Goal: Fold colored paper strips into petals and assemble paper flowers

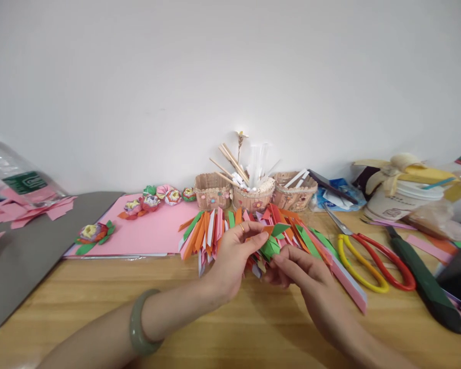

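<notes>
Diffuse light on wall (230, 77), soft shadows on table (111, 292), mild blur, edge distortion

The left wrist wears a grey-green bangle (141, 322), the left hand (230, 261) a gold-coloured ring (242, 227).

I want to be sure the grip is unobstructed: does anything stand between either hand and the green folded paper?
Nothing visible does. The left hand and right hand both have their fingers on the green folded paper. The colored paper strips lie beyond and around it, not visibly blocking either hand.
</notes>
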A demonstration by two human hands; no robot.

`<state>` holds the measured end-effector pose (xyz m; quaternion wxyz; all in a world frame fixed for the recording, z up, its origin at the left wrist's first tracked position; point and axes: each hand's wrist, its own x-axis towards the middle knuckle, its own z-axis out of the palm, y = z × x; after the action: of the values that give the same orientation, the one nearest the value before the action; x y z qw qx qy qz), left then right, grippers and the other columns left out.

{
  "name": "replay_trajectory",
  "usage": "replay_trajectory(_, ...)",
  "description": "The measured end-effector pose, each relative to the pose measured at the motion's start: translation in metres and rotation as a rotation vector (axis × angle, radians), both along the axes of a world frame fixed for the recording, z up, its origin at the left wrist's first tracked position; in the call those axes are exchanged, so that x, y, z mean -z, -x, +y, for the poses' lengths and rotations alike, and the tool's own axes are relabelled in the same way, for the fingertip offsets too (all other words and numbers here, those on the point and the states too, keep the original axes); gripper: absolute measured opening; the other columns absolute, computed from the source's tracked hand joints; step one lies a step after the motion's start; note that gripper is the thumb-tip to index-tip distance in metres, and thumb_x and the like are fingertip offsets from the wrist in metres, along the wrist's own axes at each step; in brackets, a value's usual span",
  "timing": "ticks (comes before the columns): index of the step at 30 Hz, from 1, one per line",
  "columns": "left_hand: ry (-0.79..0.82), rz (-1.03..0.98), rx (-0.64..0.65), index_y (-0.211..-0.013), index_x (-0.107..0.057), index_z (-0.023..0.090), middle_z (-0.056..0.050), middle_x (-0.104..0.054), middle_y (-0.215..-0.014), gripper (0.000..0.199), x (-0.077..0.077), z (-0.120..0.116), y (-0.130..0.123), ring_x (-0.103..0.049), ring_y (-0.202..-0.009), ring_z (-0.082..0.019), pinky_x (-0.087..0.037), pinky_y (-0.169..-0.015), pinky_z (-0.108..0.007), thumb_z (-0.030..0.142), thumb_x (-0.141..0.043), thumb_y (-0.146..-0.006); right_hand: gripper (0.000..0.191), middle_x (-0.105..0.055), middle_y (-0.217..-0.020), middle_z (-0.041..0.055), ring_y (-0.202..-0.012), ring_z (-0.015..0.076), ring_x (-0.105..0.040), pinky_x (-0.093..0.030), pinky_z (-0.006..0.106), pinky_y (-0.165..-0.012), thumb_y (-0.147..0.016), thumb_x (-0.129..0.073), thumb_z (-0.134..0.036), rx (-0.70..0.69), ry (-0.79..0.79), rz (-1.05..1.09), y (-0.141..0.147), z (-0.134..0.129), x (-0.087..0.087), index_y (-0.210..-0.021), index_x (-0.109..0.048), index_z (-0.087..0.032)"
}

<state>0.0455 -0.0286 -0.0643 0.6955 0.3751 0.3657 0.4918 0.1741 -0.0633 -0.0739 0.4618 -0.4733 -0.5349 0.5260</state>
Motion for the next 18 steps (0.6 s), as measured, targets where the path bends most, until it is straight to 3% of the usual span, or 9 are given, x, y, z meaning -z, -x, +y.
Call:
replay_trajectory(6,0.05,-0.066,-0.014,-0.074,-0.058,0.014,0.002,-0.055,-0.066,0.02,-0.002,0.0,-0.003,-0.05,-0.057,-0.007,-0.037,-0.052,-0.018,0.026,-0.069,-0.064,0.027,-0.059,-0.061,0.0003,-0.06,0.0134,-0.049,-0.038,0.025,-0.057,-0.079,-0.053,-0.037,0.022,-0.039,-0.043,0.001,-0.001,0.006,-0.06,-0.052,-0.018)
replay_trajectory(14,0.102,-0.187,0.025,-0.075,-0.056,0.014,0.002,-0.055,-0.067,0.019,0.001,0.001,-0.002,-0.052,-0.055,-0.006,-0.04,-0.052,-0.018,0.025,-0.069,-0.066,0.028,-0.05,-0.049,-0.0025,-0.048,0.0115,-0.046,-0.036,0.023,-0.047,-0.078,-0.05,-0.035,0.021,-0.067,-0.182,0.001,-0.001,-0.001,-0.055,-0.047,-0.019)
replay_trajectory(16,0.097,-0.222,0.027,-0.076,-0.057,0.014,0.002,-0.057,-0.07,0.016,0.001,0.004,-0.001,-0.053,-0.058,-0.006,-0.042,-0.056,-0.018,0.024,-0.067,-0.068,0.03,-0.044,-0.045,-0.0039,-0.042,0.0102,-0.04,-0.031,0.022,-0.042,-0.077,-0.049,-0.034,0.04,-0.108,-0.26,-0.004,-0.001,-0.005,-0.051,-0.046,-0.019)
replay_trajectory(18,0.094,-0.253,0.01,-0.077,-0.058,0.013,0.0,-0.059,-0.077,0.014,0.0,0.007,-0.001,-0.055,-0.065,-0.007,-0.045,-0.063,-0.019,0.022,-0.066,-0.07,0.035,-0.04,-0.043,-0.0041,-0.041,0.0096,-0.036,-0.029,0.022,-0.041,-0.079,-0.047,-0.034,0.131,-0.248,-0.323,-0.01,0.0,-0.008,-0.048,-0.046,-0.019)
